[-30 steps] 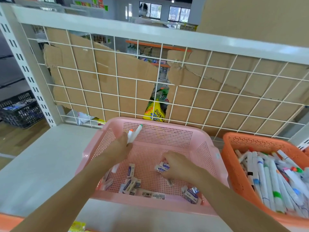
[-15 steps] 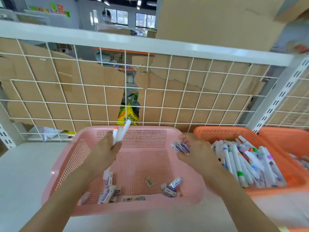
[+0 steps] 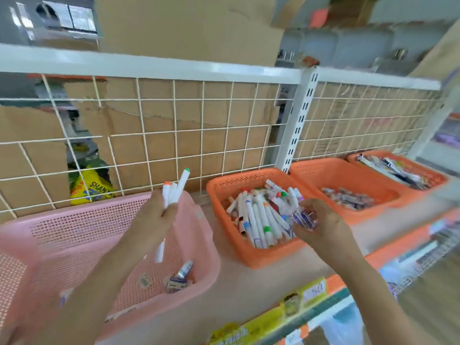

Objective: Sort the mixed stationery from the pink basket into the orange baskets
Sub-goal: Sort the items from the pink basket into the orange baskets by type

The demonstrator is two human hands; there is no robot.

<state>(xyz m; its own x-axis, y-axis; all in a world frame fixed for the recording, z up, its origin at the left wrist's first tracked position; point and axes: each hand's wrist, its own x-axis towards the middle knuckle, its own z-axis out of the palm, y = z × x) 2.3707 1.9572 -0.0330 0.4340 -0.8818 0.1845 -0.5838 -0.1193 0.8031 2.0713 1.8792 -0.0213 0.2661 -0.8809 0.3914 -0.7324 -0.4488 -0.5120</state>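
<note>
The pink basket sits on the shelf at the left, with a few small wrapped erasers left in its near right corner. My left hand is above its right side, shut on a bunch of white markers that point upward. My right hand holds several small erasers over the front right part of the first orange basket, which is full of white markers. A second orange basket to the right holds small erasers, and a third holds long dark items.
A white wire grid backed by cardboard closes the shelf behind the baskets, with a white slotted upright between the first two orange baskets. The shelf's front edge carries yellow price labels. A yellow packet shows behind the grid.
My view swung right. My right hand carried the erasers from over the pink basket to above the first orange basket. My left hand, still holding the markers, moved to the pink basket's right side.
</note>
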